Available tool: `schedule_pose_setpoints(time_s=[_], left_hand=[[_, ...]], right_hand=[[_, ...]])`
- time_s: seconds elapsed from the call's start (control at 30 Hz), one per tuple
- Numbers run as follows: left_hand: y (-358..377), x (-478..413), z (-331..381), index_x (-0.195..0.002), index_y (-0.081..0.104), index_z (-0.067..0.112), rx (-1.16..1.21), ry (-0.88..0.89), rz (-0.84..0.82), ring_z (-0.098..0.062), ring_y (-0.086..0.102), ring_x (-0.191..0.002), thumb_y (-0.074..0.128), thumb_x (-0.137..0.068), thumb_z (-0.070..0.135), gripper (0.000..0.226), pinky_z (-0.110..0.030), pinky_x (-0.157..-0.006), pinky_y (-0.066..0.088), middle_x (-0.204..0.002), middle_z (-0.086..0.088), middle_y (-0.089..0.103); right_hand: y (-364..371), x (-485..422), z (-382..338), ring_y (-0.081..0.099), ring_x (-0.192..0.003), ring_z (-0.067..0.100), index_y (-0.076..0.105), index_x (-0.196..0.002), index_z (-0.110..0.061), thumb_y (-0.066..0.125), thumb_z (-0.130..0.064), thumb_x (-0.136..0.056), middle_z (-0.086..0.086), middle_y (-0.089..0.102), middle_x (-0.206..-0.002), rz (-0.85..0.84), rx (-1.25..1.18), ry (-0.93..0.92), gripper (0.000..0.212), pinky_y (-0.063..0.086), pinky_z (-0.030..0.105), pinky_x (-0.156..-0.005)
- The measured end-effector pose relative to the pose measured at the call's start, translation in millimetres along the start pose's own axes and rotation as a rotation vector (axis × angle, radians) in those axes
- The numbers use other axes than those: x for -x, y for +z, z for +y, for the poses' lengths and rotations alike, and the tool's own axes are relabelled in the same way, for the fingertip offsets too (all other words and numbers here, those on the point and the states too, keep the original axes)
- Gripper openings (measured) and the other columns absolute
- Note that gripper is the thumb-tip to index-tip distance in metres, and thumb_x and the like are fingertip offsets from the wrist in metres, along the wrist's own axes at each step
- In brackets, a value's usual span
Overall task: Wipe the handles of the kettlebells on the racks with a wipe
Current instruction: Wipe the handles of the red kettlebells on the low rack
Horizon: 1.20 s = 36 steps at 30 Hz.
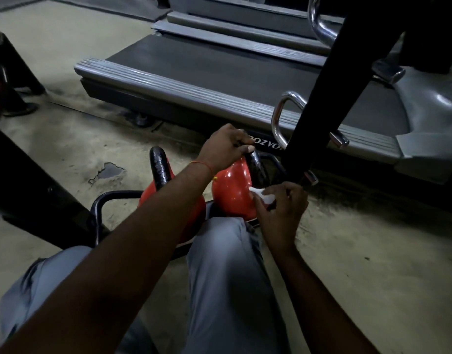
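Note:
Two red kettlebells with black handles sit on the low black rack (105, 200) in front of my knees. My left hand (223, 145) grips the top of the black handle (257, 164) of the right kettlebell (231, 186). My right hand (281, 208) pinches a white wipe (262, 195) against that kettlebell's right side, low on the handle. The left kettlebell (189, 203) stands beside it, its handle (159, 166) bare, its body partly hidden by my left forearm.
A treadmill deck (194, 80) lies just beyond the rack. A black rack upright (319, 90) with chrome handles (280, 118) rises at the right. Another black frame (28, 180) slants at the left. The concrete floor has a chipped patch (106, 172).

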<state>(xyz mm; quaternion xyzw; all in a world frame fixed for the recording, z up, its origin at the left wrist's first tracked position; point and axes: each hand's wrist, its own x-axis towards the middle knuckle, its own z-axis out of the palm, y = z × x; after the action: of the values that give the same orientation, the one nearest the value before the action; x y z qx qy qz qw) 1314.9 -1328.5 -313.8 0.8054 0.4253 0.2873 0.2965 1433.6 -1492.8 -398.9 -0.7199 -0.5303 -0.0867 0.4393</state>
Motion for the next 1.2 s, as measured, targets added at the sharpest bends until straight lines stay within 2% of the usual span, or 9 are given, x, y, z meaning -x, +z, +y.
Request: schedule_pose_setpoints(time_s=[0.17,0.27,0.43,0.6,0.73,0.9,0.97,1.1,1.2], left_hand=[[-0.3,1.6,0.8,-0.106,0.074,0.026,-0.004,0.004,0.010,-0.006,0.057,-0.095,0.074,-0.084,0.033,0.023,-0.025,-0.090,0.048,-0.105,0.009,0.054],[0.0,2.4,0.4,-0.106,0.074,0.026,-0.007,0.009,0.022,-0.006,0.057,-0.094,0.074,-0.085,0.032,0.023,-0.022,-0.087,0.046,-0.104,0.009,0.053],[1.9,1.6,1.5,-0.107,0.074,0.025,-0.001,0.005,0.027,-0.004,0.055,-0.092,0.074,-0.084,0.030,0.023,-0.017,-0.086,0.043,-0.103,0.010,0.052],[-0.7,0.4,1.2,-0.105,0.075,0.023,0.032,-0.005,0.026,-0.005,0.056,-0.092,0.076,-0.082,0.026,0.023,-0.014,-0.085,0.043,-0.103,0.008,0.052],[-3.6,-5.4,-0.4,-0.100,0.076,0.026,0.048,-0.022,0.022,0.001,0.055,-0.087,0.078,-0.080,0.025,0.020,-0.003,-0.078,0.037,-0.100,0.009,0.052],[0.1,-7.3,-2.6,-0.094,0.074,0.022,0.156,-0.089,0.080,-0.010,0.065,-0.096,0.071,-0.083,0.014,0.014,-0.032,-0.096,0.051,-0.104,0.002,0.068],[6.6,2.2,-0.6,-0.100,0.072,0.016,0.253,-0.117,0.150,-0.008,0.066,-0.097,0.067,-0.084,0.009,0.018,-0.035,-0.096,0.052,-0.105,0.005,0.071],[32.6,46.1,8.6,-0.104,0.068,0.018,0.250,-0.041,0.345,-0.012,0.063,-0.097,0.064,-0.084,0.016,0.020,-0.038,-0.091,0.052,-0.105,0.001,0.066],[46.3,88.2,20.2,-0.103,0.067,0.018,0.104,0.128,0.341,-0.011,0.057,-0.100,0.063,-0.089,0.017,0.015,-0.034,-0.089,0.048,-0.106,0.002,0.061]], right_hand=[[-2.5,7.5,-1.2,0.043,-0.107,0.010,0.068,-0.099,-0.019,0.084,-0.027,-0.078,-0.010,0.048,-0.109,0.029,-0.190,0.143,0.028,0.046,0.034,-0.086],[-2.4,19.1,5.8,0.058,-0.104,0.012,0.068,-0.101,-0.020,0.074,-0.035,-0.088,-0.008,0.065,-0.105,-0.038,-0.395,0.317,0.022,0.051,0.046,-0.089],[-8.8,-14.4,-12.5,0.061,-0.107,-0.007,0.069,-0.122,-0.021,0.061,-0.029,-0.098,-0.014,0.069,-0.113,-0.137,-0.600,0.524,0.027,0.049,0.020,-0.093],[-14.7,-22.2,-6.7,0.068,-0.107,0.017,0.072,-0.106,-0.025,0.059,-0.022,-0.099,-0.001,0.074,-0.107,-0.251,-0.760,0.664,0.015,0.053,0.043,-0.098],[-25.1,-18.9,-12.8,0.064,-0.108,0.002,0.073,-0.114,-0.025,0.069,-0.030,-0.093,-0.010,0.071,-0.113,-0.211,-0.550,0.529,0.022,0.052,0.026,-0.092],[-6.8,-79.9,-37.2,0.064,-0.095,0.009,0.074,-0.102,-0.020,0.074,-0.028,-0.087,-0.006,0.069,-0.102,-0.260,-0.303,0.252,0.017,0.049,0.025,-0.082],[0.1,-97.8,-33.9,0.067,-0.085,0.011,0.072,-0.090,-0.023,0.074,-0.032,-0.086,-0.004,0.072,-0.090,-0.317,-0.316,0.312,0.011,0.051,0.026,-0.078],[-7.3,-88.0,-5.2,0.064,-0.074,0.019,0.072,-0.071,-0.020,0.075,-0.047,-0.081,0.009,0.072,-0.076,-0.518,-0.662,0.658,0.029,0.054,0.045,-0.078],[-25.2,-69.6,5.4,0.066,-0.078,0.016,0.077,-0.074,-0.019,0.071,-0.030,-0.091,0.006,0.074,-0.079,-0.528,-0.745,0.656,0.021,0.055,0.038,-0.080]])
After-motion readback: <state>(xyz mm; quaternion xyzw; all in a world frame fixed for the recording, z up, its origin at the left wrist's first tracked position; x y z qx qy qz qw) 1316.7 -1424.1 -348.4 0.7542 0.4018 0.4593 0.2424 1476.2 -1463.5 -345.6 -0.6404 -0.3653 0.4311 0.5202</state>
